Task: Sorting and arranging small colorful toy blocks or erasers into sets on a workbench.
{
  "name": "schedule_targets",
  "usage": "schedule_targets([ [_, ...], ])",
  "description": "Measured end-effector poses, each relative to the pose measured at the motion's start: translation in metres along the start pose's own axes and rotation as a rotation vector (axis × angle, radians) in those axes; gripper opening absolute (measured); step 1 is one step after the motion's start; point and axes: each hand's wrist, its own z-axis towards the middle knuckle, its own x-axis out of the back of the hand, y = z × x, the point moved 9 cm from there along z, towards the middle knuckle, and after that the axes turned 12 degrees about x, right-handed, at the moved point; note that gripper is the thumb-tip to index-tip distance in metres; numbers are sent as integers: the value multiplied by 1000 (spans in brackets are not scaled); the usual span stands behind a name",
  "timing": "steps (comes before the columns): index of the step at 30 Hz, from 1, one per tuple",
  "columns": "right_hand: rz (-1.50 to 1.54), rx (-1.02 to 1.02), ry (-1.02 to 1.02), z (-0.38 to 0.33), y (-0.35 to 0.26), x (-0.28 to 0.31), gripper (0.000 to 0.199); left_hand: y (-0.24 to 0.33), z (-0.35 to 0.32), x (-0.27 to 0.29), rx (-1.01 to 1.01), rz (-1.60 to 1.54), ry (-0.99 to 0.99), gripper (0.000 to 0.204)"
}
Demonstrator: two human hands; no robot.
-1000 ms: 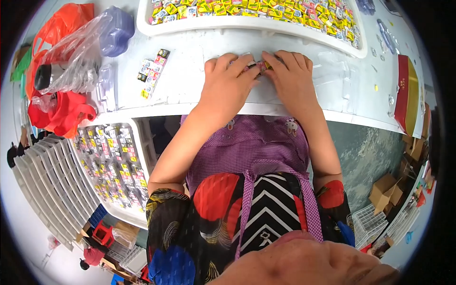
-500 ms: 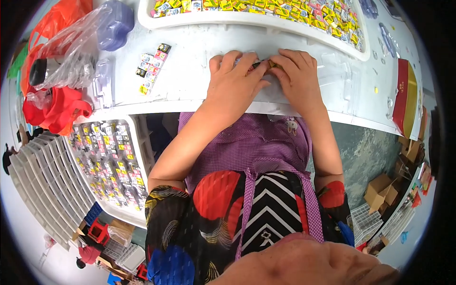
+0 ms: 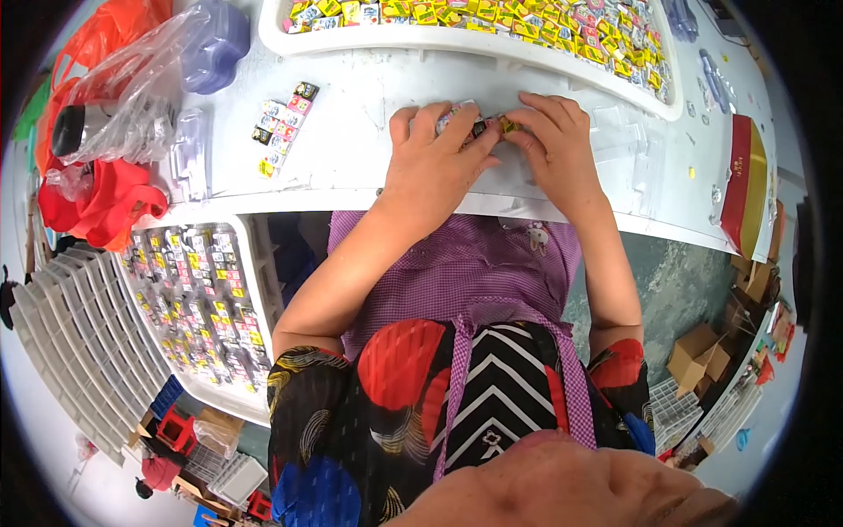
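My left hand (image 3: 436, 165) lies over a short group of small printed blocks (image 3: 479, 127) on the white table, its fingers curled around them. Pink, black and white faces show between the fingers; the rest are hidden. My right hand (image 3: 559, 149) pinches a small yellow block (image 3: 508, 125) between thumb and fingers, at the right end of that group. To the left, a separate patch of similar blocks (image 3: 283, 130) lies in slanting rows. Beyond both hands stands a white tray (image 3: 386, 37) full of loose yellow, white and pink blocks.
Clear plastic packs (image 3: 615, 145) lie right of my hands, near a red and gold box (image 3: 743, 184). At left are a plastic bag (image 3: 145, 83) and red bag (image 3: 101, 206). Below the table's left side, another white tray (image 3: 255, 290) holds packed blocks, beside stacked trays (image 3: 83, 334).
My left fingers have shifted slightly, uncovering more of the printed blocks. The yellow block at my right fingertips shows more plainly. Both hands stay at the same spot on the table.
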Motion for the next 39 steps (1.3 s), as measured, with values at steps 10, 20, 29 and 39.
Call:
schedule_targets([
  [10,-85,78,-67,8,-3,2,24,1,0,2,-31,-26,24,35],
  [20,18,-25,-7,15,11,4,16,3,0,2,-35,-28,36,31],
  [29,53,-37,-123,29,9,-9,8,4,-1,1,-34,30,29,37],
  [39,102,-12,25,18,6,-8,12,6,-2,-1,-50,10,21,25],
])
